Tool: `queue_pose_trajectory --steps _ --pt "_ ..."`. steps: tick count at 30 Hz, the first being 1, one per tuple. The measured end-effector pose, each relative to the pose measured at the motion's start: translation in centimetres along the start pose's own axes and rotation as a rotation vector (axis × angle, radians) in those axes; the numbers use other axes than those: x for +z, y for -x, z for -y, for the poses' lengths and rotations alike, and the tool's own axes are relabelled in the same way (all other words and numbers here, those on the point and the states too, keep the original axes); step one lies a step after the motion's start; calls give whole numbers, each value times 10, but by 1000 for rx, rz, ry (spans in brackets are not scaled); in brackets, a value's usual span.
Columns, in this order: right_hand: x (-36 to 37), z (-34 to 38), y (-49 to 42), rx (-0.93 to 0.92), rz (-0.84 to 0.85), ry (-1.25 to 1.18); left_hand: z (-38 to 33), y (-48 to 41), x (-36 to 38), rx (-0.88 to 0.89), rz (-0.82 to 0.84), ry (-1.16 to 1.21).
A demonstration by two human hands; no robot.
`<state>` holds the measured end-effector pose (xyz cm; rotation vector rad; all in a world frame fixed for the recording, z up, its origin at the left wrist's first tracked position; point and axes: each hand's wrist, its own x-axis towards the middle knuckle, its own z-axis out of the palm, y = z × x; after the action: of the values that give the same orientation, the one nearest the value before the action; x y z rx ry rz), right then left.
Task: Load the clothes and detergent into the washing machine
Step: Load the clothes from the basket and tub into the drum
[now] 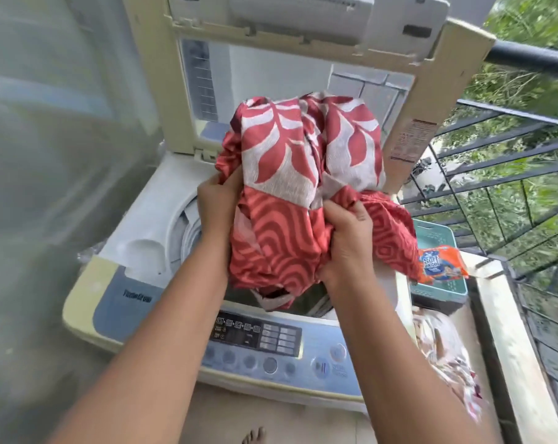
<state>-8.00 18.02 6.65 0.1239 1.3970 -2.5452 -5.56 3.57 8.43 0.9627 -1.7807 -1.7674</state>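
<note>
A bunched red cloth with white leaf shapes and wavy stripes hangs over the open drum of the top-loading washing machine. My left hand grips its left side, fingers curled into the folds. My right hand clutches the lower right part. The machine's lid stands raised behind the cloth. An orange detergent packet lies to the right on a teal basket. The cloth hides most of the drum opening.
The control panel runs along the machine's near edge. Another patterned garment lies on the ledge at the right. A dark metal railing with greenery behind it borders the right side. A translucent sheet hangs at the left.
</note>
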Motion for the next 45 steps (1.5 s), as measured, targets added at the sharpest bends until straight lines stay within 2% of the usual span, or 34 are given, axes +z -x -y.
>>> queue_pose_trajectory --steps 7,11,14,16,18,21,23,25,27,29,30,32,35,37,41,45 --pt "-30 -70 -30 203 -88 72 54 -16 3 -169 10 -127" --pt "-47 -91 -48 332 -97 312 93 -31 9 -329 48 -203" --pt "-51 -93 -58 384 -61 588 111 -40 15 -429 55 -126" --pt "-56 -89 -61 287 -184 792 116 -41 19 -472 36 -41" --pt "-66 -76 -61 50 -381 1030 125 -48 21 -505 36 -26" --pt "-83 -52 -58 -318 -575 1371 133 -53 23 -552 83 -44" --pt "-91 -46 -58 -439 -652 1481 132 -52 23 -564 110 -60" --pt "-95 -41 -61 -419 -733 1573 133 -51 24 -543 119 -75" --pt "-98 -34 -68 -220 -758 1671 135 -53 22 -510 119 -115" --pt "-104 -29 -74 -107 -688 1711 137 -54 22 -486 117 -147" --pt "-106 -28 -75 -113 -639 1703 138 -54 22 -471 115 -157" --pt "-101 -32 -73 -219 -518 1689 137 -53 23 -445 118 -168" --pt "-77 -55 -61 -350 -173 1795 137 -51 26 -424 153 -178" --pt "-63 -77 -55 -292 59 1846 138 -48 27 -411 186 -224" --pt "-58 -113 -59 -119 390 1805 138 -43 31 -315 275 -358" --pt "-69 -121 -62 26 582 1884 141 -40 34 -133 396 -638"
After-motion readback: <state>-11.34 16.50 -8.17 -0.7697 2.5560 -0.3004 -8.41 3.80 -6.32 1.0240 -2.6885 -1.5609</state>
